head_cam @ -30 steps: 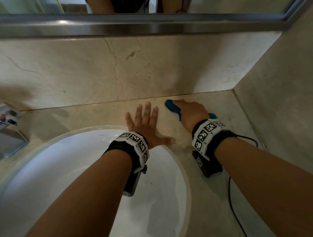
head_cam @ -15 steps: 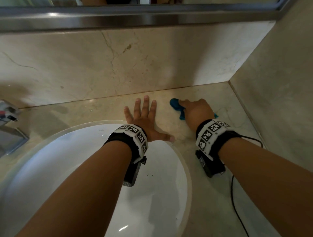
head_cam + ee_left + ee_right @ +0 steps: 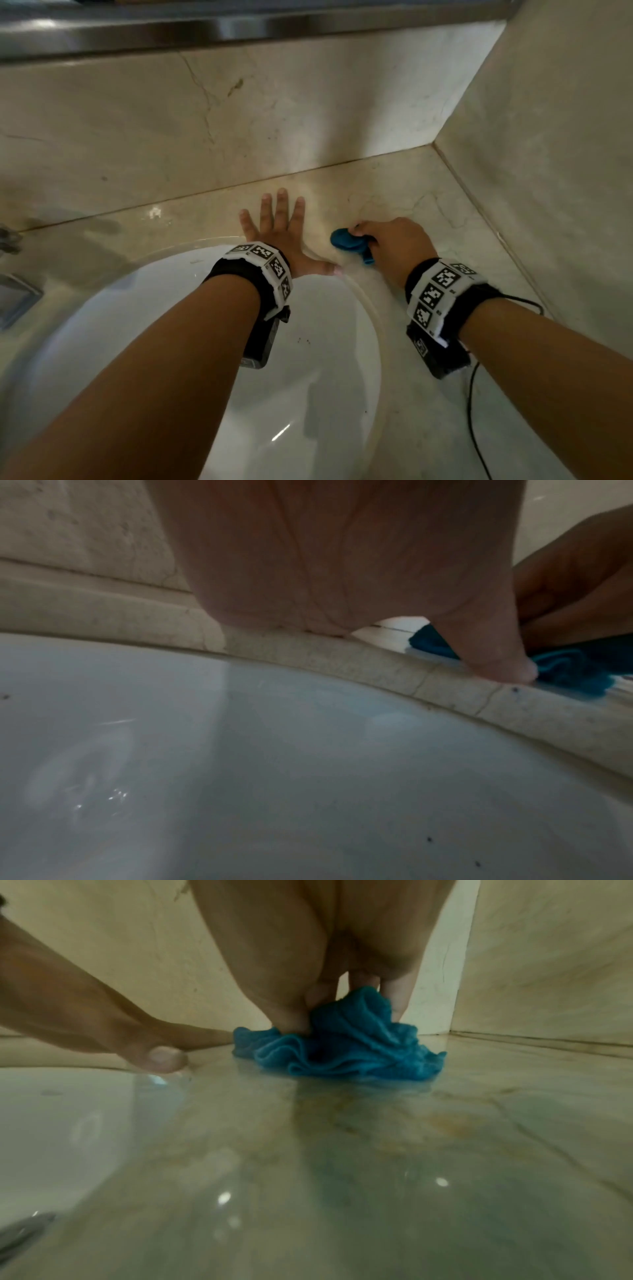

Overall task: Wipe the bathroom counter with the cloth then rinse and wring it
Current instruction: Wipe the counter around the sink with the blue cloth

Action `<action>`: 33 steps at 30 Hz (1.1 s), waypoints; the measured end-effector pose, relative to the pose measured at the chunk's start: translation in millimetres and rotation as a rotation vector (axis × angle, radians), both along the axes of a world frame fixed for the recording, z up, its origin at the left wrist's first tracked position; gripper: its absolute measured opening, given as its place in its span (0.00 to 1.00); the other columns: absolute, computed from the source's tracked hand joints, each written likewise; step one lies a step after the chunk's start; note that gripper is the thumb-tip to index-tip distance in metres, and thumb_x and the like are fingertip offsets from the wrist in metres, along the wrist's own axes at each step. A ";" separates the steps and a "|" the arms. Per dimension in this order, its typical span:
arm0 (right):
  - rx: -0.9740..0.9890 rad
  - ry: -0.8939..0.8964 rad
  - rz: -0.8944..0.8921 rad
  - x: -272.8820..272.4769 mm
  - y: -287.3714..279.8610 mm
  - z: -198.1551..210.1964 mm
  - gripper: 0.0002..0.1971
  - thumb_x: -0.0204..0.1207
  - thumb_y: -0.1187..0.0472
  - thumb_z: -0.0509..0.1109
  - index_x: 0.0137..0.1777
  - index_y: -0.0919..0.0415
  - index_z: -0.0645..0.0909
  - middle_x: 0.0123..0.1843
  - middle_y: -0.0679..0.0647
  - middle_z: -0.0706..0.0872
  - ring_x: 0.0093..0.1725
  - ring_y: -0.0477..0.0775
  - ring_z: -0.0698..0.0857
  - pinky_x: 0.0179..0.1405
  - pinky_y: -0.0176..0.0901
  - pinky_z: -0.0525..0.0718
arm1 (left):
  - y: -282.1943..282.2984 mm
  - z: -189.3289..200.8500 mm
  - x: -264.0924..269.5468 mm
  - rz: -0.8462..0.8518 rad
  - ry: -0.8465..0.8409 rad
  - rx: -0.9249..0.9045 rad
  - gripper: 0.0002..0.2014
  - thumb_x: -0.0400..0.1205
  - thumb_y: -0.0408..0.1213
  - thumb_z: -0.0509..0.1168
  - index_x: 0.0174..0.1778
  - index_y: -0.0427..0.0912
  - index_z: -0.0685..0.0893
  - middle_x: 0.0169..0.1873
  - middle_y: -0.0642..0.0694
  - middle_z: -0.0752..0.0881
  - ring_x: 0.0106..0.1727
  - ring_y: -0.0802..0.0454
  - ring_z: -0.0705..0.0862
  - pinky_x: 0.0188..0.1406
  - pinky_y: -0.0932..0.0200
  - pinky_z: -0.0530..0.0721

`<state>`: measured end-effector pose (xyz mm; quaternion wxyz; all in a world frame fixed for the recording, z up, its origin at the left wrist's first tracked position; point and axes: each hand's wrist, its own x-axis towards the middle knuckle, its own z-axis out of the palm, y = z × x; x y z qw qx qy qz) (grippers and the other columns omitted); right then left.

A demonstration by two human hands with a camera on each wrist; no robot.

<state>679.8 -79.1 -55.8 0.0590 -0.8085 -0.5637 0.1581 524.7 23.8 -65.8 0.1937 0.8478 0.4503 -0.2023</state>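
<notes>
A small blue cloth (image 3: 346, 240) lies bunched on the beige marble counter (image 3: 428, 205), just right of the basin. My right hand (image 3: 387, 240) grips it, fingers curled round the folds (image 3: 346, 1042), and holds it against the wet stone. My left hand (image 3: 279, 226) lies flat on the counter behind the basin rim with its fingers spread and straight and its thumb (image 3: 507, 666) reaching toward the cloth (image 3: 575, 669). The white round basin (image 3: 171, 342) fills the lower left under my left forearm.
Marble walls close the corner behind (image 3: 239, 120) and to the right (image 3: 548, 171). A metal mirror ledge (image 3: 239, 27) runs above. Part of a tap (image 3: 10, 240) shows at the far left. A black cable (image 3: 474, 394) trails from my right wrist over the counter.
My right hand has pulled the cloth back from near the back wall toward me and the basin rim. My left hand has stayed flat in the same spot.
</notes>
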 end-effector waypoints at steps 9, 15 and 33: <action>-0.029 -0.006 0.141 -15.3 12.1 3.2 0.24 0.80 0.66 0.58 0.73 0.46 0.73 0.70 0.55 0.79 0.67 0.62 0.78 0.62 0.49 0.76 | -6.3 -0.7 -0.9 0.074 -0.087 -0.057 0.32 0.84 0.60 0.42 0.81 0.58 0.36 0.81 0.50 0.30 0.81 0.47 0.29 0.77 0.37 0.30; -0.130 0.138 0.265 -2.7 -25.2 12.2 0.21 0.81 0.70 0.58 0.67 0.52 0.81 0.71 0.51 0.79 0.70 0.53 0.76 0.66 0.37 0.69 | -11.0 1.9 7.3 0.146 -0.088 -0.046 0.31 0.85 0.58 0.40 0.82 0.57 0.36 0.80 0.49 0.29 0.80 0.47 0.28 0.76 0.34 0.30; 0.063 -0.010 -0.157 74.3 25.6 -5.7 0.21 0.80 0.68 0.58 0.72 0.57 0.75 0.69 0.66 0.74 0.67 0.68 0.73 0.67 0.52 0.74 | -18.2 1.1 22.6 0.129 -0.008 -0.030 0.53 0.65 0.81 0.47 0.77 0.62 0.28 0.75 0.50 0.20 0.76 0.38 0.20 0.69 0.24 0.27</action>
